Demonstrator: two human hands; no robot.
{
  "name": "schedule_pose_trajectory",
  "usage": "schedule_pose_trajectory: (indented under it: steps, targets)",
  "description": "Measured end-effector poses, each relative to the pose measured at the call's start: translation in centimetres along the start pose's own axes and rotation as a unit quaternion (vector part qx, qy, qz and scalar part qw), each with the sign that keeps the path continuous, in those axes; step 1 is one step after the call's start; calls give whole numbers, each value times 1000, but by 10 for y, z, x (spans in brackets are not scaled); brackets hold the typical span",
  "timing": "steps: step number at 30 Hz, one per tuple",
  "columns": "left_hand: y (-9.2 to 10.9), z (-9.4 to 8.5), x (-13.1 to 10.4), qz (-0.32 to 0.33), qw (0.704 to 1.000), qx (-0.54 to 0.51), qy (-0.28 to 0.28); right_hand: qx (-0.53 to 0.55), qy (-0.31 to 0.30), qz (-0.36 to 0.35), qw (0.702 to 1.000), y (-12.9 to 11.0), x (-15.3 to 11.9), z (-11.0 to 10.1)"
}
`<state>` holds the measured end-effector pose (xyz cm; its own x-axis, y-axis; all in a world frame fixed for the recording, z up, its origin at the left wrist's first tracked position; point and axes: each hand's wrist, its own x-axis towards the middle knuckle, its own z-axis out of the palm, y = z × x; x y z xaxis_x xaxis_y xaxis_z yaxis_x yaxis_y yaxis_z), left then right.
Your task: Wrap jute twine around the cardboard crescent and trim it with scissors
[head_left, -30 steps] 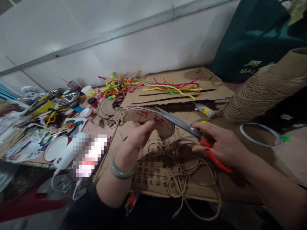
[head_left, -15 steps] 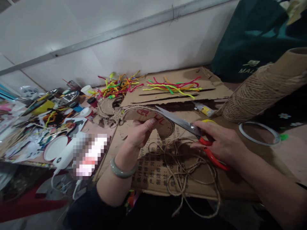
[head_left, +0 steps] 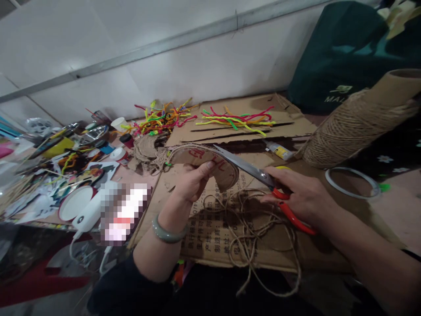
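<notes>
Pinched between the thumb and fingers of my left hand [head_left: 194, 180] is a curved cardboard piece [head_left: 184, 156] with red marks on its face and twine along its edge. My right hand [head_left: 299, 193] grips red-handled scissors [head_left: 251, 169]. Their blades point left and lie against or just over the upper edge of the cardboard; I cannot tell whether they touch it. Below both hands, loose jute twine [head_left: 246, 232] lies in tangled loops on a printed cardboard sheet [head_left: 200, 239], with some hanging over its front edge.
A large twine spool [head_left: 345, 127] stands at right, near a tape ring [head_left: 348, 182] and a small glue bottle [head_left: 279, 150]. Colourful pipe cleaners [head_left: 237, 117] lie on cardboard behind. At left are paint pots [head_left: 119, 155], papers and a white device with a cable [head_left: 87, 215].
Both hands, the cardboard piece and the scissors hold almost the same position. The view has shifted very slightly, most visibly at the spool and green bag on the right.
</notes>
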<state>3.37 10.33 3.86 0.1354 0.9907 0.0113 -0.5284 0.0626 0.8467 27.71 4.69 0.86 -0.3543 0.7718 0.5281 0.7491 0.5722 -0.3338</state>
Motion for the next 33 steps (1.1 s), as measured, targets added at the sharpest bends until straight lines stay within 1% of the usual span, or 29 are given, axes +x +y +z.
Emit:
schedule_pose_trajectory:
  steps: [3, 7, 14, 19, 25, 27, 29, 33]
  targets:
    - [0, -1, 0, 2, 1000, 12, 7, -11, 8, -4, 1000, 0, -1, 0]
    - [-1, -4, 0, 3, 1000, 21, 10, -16, 2, -3, 1000, 1, -3, 2]
    - [-2, -4, 2, 2, 1000, 17, 9, 17, -7, 30, 999, 5, -5, 5]
    - [-2, -2, 1, 10, 1000, 12, 6, 16, -29, 57, 998, 6, -6, 6]
    - [-1, 0, -1, -8, 999, 33, 2, 5, -47, 74, 996, 7, -7, 6]
    - [0, 1, -1, -14, 999, 29, 13, 28, -60, 79, 995, 7, -6, 5]
    - [0, 2, -1, -27, 999, 24, 30, 73, -85, 86, 990, 7, -4, 3]
    - [-1, 2, 0, -46, 997, 16, 55, 189, -153, 114, 963, 6, 1, -3]
